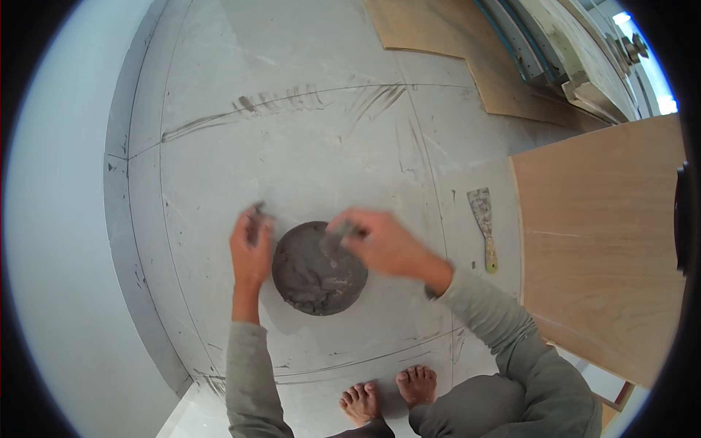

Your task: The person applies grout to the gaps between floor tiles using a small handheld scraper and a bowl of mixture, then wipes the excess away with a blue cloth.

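A round tub of dark grey grout (320, 274) stands on the tiled floor in front of me, its surface lumpy and wet-looking. Over its far right rim is my right hand (383, 244), blurred by motion, with its fingers closed round a small grey piece (343, 231) whose kind I cannot make out. My left hand (252, 241) hovers beside the tub's left edge. Its fingers are curled toward the thumb, and something dark shows at the fingertips, too unclear to name.
A putty knife (483, 230) with a smeared blade and yellow-green handle end lies right of the tub. Dark grout streaks mark the tile joints (281, 102). A wooden panel (595, 233) stands at the right, brown board (438, 33) lies far right, and a white wall (62, 219) rises at the left.
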Action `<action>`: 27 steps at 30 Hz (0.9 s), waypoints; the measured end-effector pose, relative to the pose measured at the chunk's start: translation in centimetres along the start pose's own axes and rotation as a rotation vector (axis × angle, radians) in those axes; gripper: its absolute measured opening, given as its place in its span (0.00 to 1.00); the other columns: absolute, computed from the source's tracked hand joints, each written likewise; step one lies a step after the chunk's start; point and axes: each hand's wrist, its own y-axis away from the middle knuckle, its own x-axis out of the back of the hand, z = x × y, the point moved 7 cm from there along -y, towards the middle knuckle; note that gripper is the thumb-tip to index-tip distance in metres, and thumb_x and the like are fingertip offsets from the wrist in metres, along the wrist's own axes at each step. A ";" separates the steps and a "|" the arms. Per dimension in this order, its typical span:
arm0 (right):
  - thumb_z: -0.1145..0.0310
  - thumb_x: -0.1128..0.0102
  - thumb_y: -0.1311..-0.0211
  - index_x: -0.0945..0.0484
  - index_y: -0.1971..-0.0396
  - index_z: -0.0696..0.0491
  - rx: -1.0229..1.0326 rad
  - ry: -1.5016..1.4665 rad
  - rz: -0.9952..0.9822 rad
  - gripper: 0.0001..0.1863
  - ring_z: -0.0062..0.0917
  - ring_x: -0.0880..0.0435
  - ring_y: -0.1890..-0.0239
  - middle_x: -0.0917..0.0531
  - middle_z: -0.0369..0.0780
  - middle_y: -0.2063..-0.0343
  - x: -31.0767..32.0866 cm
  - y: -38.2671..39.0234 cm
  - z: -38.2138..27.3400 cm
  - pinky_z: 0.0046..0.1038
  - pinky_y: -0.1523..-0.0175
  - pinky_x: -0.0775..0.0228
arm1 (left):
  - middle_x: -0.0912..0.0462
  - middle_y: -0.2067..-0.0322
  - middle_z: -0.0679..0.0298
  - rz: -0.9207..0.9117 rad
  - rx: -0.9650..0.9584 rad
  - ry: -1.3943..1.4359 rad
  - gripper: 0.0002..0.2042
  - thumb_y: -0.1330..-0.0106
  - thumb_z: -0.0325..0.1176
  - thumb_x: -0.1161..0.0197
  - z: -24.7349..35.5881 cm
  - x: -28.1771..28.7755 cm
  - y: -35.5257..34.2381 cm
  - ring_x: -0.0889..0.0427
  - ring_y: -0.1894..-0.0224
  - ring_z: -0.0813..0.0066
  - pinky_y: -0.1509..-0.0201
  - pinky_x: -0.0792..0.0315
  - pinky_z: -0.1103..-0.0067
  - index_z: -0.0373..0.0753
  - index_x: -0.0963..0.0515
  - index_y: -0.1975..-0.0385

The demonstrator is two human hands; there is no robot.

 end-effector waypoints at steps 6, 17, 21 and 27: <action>0.79 0.40 0.36 0.17 0.51 0.56 -0.073 -0.061 0.447 0.14 0.19 0.17 0.63 0.13 0.37 0.63 11.6 -7.6 4.5 0.24 0.52 0.25 | 0.18 0.61 0.63 0.456 -0.173 -0.182 0.16 0.31 0.29 0.41 -1.6 2.8 -6.5 0.19 0.61 0.72 0.50 0.26 0.75 0.35 0.23 0.44; 0.84 0.44 0.43 0.15 0.54 0.55 0.385 0.711 0.608 0.19 0.40 0.20 0.50 0.12 0.43 0.57 12.0 -18.4 5.3 0.39 0.44 0.24 | 0.24 0.63 0.65 0.364 -0.126 -0.572 0.22 0.41 0.32 0.40 -1.3 1.7 -7.0 0.24 0.62 0.64 0.53 0.30 0.68 0.42 0.23 0.44; 0.86 0.45 0.45 0.15 0.54 0.56 0.187 0.660 0.527 0.19 0.40 0.19 0.51 0.12 0.43 0.57 14.3 -17.6 5.1 0.37 0.44 0.23 | 0.26 0.64 0.65 0.378 -0.188 -0.621 0.23 0.40 0.30 0.41 -0.9 1.7 -7.3 0.26 0.67 0.67 0.54 0.30 0.69 0.41 0.23 0.42; 0.86 0.44 0.46 0.15 0.54 0.57 0.291 0.736 0.574 0.19 0.41 0.18 0.51 0.12 0.44 0.57 14.9 -16.9 5.9 0.38 0.45 0.23 | 0.24 0.62 0.64 0.369 -0.138 -0.623 0.22 0.42 0.33 0.40 -1.1 1.4 -7.6 0.23 0.61 0.63 0.53 0.30 0.67 0.43 0.23 0.44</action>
